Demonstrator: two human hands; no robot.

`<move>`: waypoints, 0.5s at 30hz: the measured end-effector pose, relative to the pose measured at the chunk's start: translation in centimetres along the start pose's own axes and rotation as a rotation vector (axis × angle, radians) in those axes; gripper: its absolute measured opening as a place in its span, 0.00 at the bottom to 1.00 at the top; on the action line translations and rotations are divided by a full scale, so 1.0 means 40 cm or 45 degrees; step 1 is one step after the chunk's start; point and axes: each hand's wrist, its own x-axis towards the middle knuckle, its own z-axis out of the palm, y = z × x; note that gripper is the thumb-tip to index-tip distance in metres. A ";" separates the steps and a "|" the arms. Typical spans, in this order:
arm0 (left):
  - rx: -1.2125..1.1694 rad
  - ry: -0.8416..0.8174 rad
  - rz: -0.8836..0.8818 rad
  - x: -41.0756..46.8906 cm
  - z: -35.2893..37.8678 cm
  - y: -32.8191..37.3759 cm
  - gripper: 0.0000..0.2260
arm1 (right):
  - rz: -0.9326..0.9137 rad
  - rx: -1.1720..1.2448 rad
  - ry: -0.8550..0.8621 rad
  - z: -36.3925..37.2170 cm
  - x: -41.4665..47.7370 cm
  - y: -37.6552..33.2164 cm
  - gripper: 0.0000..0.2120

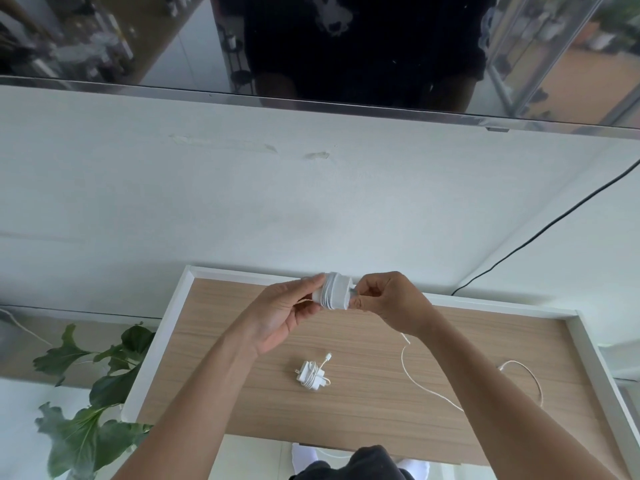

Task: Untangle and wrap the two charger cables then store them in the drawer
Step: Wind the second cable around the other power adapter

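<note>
1. Wrapping proceeds: charger (334, 291) is gripped by left hand (282, 315) above the drawer (363, 403)
2. Cable (420, 382) is pinched by right hand (388, 301); turns should be laid tight
3. Wrapped charger (311, 373) already lies inside

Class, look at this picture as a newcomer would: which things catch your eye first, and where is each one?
First, the two hands, left hand and right hand, holding a white charger wound with cable above the open wooden drawer. In the drawer lies a second charger, already wrapped, with a loose cable trailing at the right. Above, a dark screen reflects the room.
</note>
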 end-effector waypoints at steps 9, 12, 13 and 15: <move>0.456 0.137 0.082 0.008 -0.006 -0.026 0.14 | -0.186 -0.534 0.075 -0.026 0.018 -0.047 0.08; 0.561 0.305 0.172 0.021 -0.007 -0.042 0.16 | -0.175 -0.509 0.107 0.008 0.006 -0.054 0.07; 0.578 0.356 0.207 0.025 -0.009 -0.047 0.16 | -0.189 -0.497 0.119 0.022 0.002 -0.054 0.07; 0.570 0.436 0.266 0.030 -0.011 -0.054 0.15 | -0.228 -0.445 0.175 0.046 -0.008 -0.050 0.08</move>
